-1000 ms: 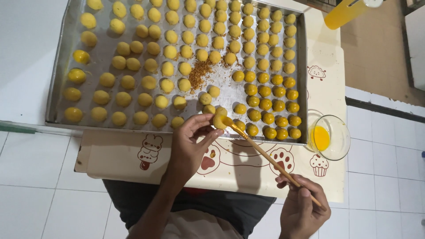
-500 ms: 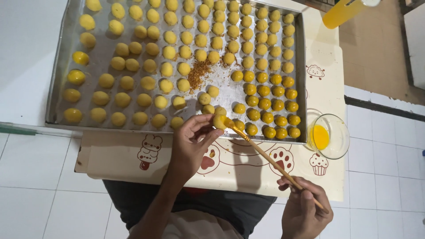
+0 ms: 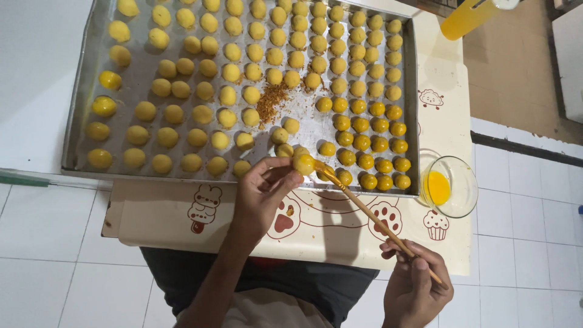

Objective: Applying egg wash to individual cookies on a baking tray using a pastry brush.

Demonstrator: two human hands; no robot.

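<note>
Left hand point(image 3: 262, 195) holds a dough ball point(image 3: 303, 163); right hand point(image 3: 418, 287) brushes it with a wooden brush point(image 3: 376, 220)

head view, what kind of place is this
Likely a home baking spot on a tiled floor: a metal tray of dough balls, a glass bowl of yellow glaze, and a brush glazing one ball.

The tray point(image 3: 85, 79) is dull grey metal. The dough balls at lower right point(image 3: 376, 146) look shiny and wet; those at left point(image 3: 176, 115) look matt. The brush handle point(image 3: 376, 222) is wood. The bowl point(image 3: 464, 182) is clear glass. The floor tiles point(image 3: 48, 243) are smooth.
</note>
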